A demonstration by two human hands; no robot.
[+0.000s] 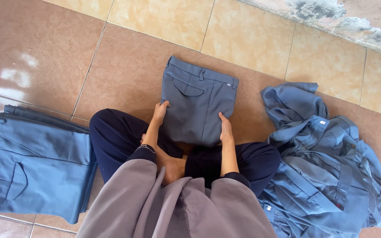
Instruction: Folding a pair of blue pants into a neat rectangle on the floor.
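Our left hand (159, 113) and right hand (225, 128) grip one folded trouser (198, 103); beside it, the stack (31, 161) and heap (327, 163) run off-frame, uncountable.

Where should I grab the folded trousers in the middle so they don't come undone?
Take the folded trousers by both long side edges, about where the left hand and right hand sit now, coming in from each side. The layers stack flat there, so fingers underneath probably keep the fold together.
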